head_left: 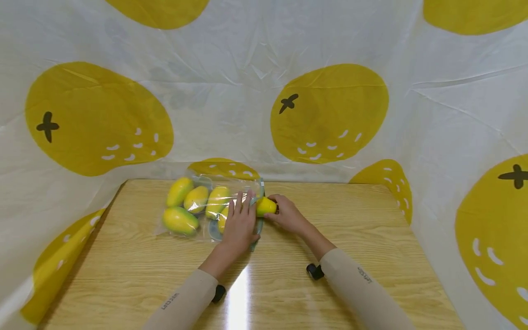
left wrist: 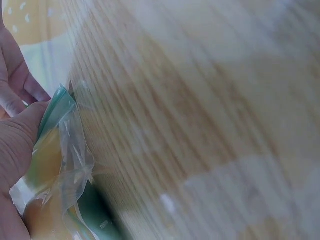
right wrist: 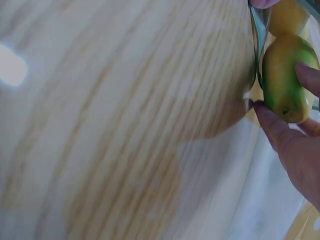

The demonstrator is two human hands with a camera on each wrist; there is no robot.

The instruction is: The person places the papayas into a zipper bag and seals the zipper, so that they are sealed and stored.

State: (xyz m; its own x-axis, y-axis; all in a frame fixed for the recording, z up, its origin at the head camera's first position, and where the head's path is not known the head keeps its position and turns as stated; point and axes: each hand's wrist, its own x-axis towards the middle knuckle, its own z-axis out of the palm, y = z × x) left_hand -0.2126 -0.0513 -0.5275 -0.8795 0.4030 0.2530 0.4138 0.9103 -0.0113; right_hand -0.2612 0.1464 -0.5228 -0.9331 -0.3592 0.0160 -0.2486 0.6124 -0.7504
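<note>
A clear plastic zip bag with a green-tinted mouth lies flat on the table, several yellow-green mangoes inside it. My left hand rests on the bag near its mouth, fingers stretched out over the plastic. In the left wrist view, its thumb lies against the green zip edge. At the bag's mouth, my right hand grips another mango by its outer end, fingers and thumb around it. That mango's inner end sits at the opening, close to another mango.
The wooden table stretches right of the bag and toward the front. A white sheet with large yellow fruit prints hangs behind and at both sides. Black wrist cameras hang under both forearms.
</note>
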